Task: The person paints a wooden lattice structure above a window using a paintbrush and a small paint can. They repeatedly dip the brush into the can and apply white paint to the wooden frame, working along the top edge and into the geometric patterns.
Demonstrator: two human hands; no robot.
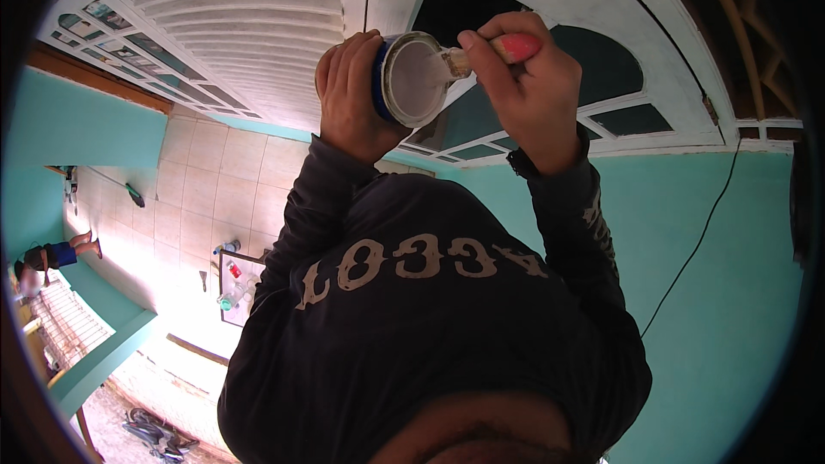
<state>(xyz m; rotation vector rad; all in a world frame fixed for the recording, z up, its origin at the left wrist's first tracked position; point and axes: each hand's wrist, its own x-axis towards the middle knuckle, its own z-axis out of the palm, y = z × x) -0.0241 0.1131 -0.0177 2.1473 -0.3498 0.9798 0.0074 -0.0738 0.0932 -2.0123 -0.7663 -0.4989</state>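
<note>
In front of the white louvred door (pixel 232 9), my left hand (pixel 352 94) is wrapped round a dark blue paint can (pixel 380 82). The can is tilted so its round mouth faces me, with whitish paint (pixel 412 77) inside and smeared along the rim. My right hand (pixel 541 90) grips a paintbrush (pixel 516 48) by its wooden handle, which ends in red. The brush's bristles, coated with pale paint, are at the can's right rim. Whether they touch the rim or only overlap it in view, I cannot tell.
White door panels with dark glass (pixel 601 60) stand close behind my right hand. A dark cable (pixel 687 266) hangs down the turquoise wall (pixel 550 206). Lower left are a tiled floor (pixel 223 150), a small table (pixel 225 309) with bottles, a broom (pixel 134 196) and another person (pixel 60 253).
</note>
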